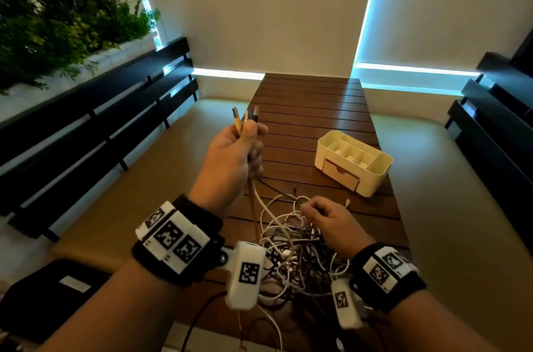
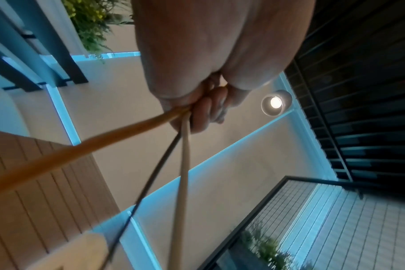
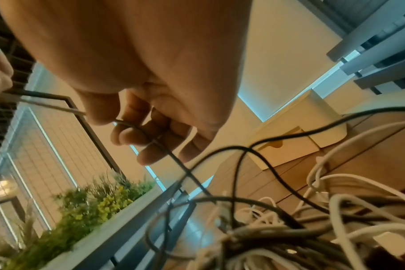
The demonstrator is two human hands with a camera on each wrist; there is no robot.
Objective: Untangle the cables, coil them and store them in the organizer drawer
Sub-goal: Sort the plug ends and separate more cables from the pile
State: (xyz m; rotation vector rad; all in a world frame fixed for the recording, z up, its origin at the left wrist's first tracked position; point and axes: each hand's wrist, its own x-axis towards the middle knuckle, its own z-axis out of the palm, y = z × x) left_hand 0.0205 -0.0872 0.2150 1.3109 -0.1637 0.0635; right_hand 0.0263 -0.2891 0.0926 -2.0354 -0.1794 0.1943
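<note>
The slatted wooden desk [image 1: 311, 109] stretched away from me, and the cream organizer [image 1: 353, 160] sat on its right side, drawer front closed and facing me at an angle. Nearer, at the desk's front edge between my wrists, lay the tangle of cables [image 1: 291, 248], white and dark strands looped through one another.

My left hand [image 1: 230, 155] was raised above the heap, fist closed round three cable ends, an orange cable [image 2: 86, 148], a thin black cable [image 2: 150, 175] and a cream-white cable [image 2: 184, 164]. Their plugs [image 1: 245, 118] stuck out above my fingers, pointing up and away from me, and the cords ran roughly vertically from my fist down into the heap. My right hand [image 1: 328, 222] was low, on the far side of the tangle, fingers curled with a dark cable [image 3: 164, 151] caught across them; the two hands were well apart.

I judged the risk was in lifting the three ends together: pulling all at once against crossed loops would likely tighten knots rather than free them, and could drag the whole heap off the front edge of the desk. The thin black cord looked the likeliest to snag. If my right hand tugged the wrong strand, it might cinch a loop round the white cords. The drawer also had yet to be opened.
</note>
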